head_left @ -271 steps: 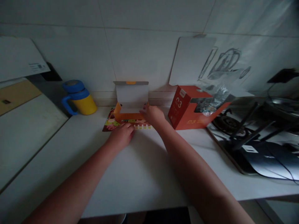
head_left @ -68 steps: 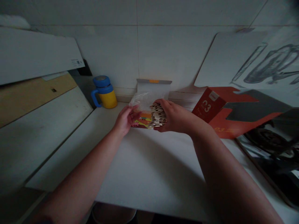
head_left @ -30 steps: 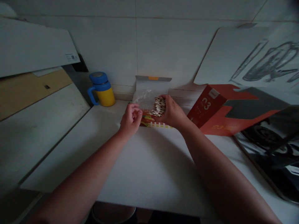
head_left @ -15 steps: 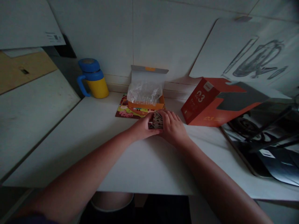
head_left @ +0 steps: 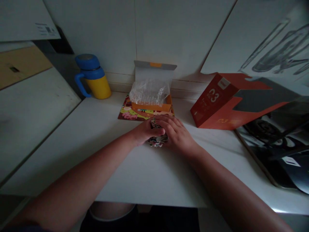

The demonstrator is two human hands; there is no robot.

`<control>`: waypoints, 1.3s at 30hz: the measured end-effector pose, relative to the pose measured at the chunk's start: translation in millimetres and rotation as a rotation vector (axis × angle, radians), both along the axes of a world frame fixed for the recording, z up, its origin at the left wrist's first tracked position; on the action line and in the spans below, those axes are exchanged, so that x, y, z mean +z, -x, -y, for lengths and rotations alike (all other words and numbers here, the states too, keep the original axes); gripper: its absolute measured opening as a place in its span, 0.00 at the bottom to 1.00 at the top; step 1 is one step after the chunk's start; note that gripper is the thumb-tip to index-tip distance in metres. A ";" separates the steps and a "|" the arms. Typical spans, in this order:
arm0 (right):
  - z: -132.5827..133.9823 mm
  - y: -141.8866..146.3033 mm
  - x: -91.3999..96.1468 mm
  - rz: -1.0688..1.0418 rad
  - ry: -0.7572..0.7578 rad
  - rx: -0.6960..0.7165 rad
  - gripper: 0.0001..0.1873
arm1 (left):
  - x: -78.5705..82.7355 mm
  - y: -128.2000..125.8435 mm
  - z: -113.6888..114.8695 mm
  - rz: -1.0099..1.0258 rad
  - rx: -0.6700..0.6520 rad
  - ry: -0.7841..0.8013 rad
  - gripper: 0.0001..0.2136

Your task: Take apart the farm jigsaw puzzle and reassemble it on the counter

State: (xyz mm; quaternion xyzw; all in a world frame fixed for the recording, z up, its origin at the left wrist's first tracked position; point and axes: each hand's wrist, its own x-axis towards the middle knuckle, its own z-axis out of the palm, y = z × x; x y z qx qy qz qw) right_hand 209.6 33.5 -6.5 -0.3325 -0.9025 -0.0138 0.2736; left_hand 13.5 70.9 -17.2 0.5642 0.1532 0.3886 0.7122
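Observation:
Between my two hands is a compact stack of thin cardboard pieces (head_left: 158, 140), which look like jigsaw puzzle pieces. Their layered edges show toward me, and the lower ones sit unevenly. My left hand (head_left: 143, 131) grips the stack from the left, its thumb across the near face. From the right, my right hand (head_left: 177, 133) wraps over the top and side, hiding much of it. Just beyond my fingers lies a colourful cartoon-printed board (head_left: 131, 115). On that board stands an open orange box (head_left: 141, 106) with clear bubble wrap (head_left: 151, 91) in it.
A blue and yellow handled flask (head_left: 94, 77) stands at the back left of the white table (head_left: 135, 180). To the right, a large red-orange carton (head_left: 207, 103) leans open near a dark, glossy flat object (head_left: 272, 154). The wall (head_left: 156, 35) closes off the back.
The stack has been turned and tipped in my hands, so more of its near edges show. My left thumb now lies across it. The view has shifted slightly.

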 end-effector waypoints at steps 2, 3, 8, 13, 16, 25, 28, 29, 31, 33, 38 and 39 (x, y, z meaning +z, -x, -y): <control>-0.9 -0.8 0.5 -0.019 0.003 0.008 0.39 | -3.5 0.0 -0.9 0.041 0.026 0.114 0.34; -1.5 -1.1 0.5 -0.028 -0.001 0.011 0.39 | -5.8 0.1 -1.8 0.058 0.050 0.153 0.34; -3.2 -2.3 -1.9 -0.005 0.029 -0.060 0.37 | -14.4 2.5 -6.0 0.030 0.131 0.188 0.29; -3.1 -2.9 -5.6 -0.024 0.036 -0.101 0.34 | -13.0 3.9 -4.7 -0.024 0.171 0.125 0.26; -3.1 -2.5 -5.7 -0.036 0.034 -0.091 0.33 | -10.9 3.4 -3.5 -0.046 0.189 0.092 0.27; -5.4 -3.3 -6.4 -0.162 -0.011 -0.112 0.41 | -15.2 1.4 -8.1 -0.104 0.150 0.017 0.35; -5.8 -7.7 -7.3 -0.205 0.048 -0.218 0.43 | -19.3 0.2 -7.9 -0.197 0.115 -0.079 0.38; -5.6 -8.7 -7.5 -0.217 0.069 -0.258 0.43 | -19.8 -0.6 -6.7 -0.232 0.115 -0.121 0.41; -5.0 -9.2 -8.0 -0.251 0.096 -0.326 0.43 | -19.1 -2.6 -2.7 -0.297 0.137 -0.204 0.45; -3.8 -7.5 -8.9 -0.288 0.107 -0.370 0.43 | -16.5 -4.9 2.0 -0.345 0.170 -0.258 0.47; -1.5 -0.8 -12.3 -0.311 0.136 -0.393 0.43 | -10.8 -6.7 6.1 -0.429 0.237 -0.265 0.43; -1.8 -0.2 -13.3 -0.311 0.141 -0.384 0.43 | -11.1 -6.2 5.4 -0.439 0.243 -0.253 0.42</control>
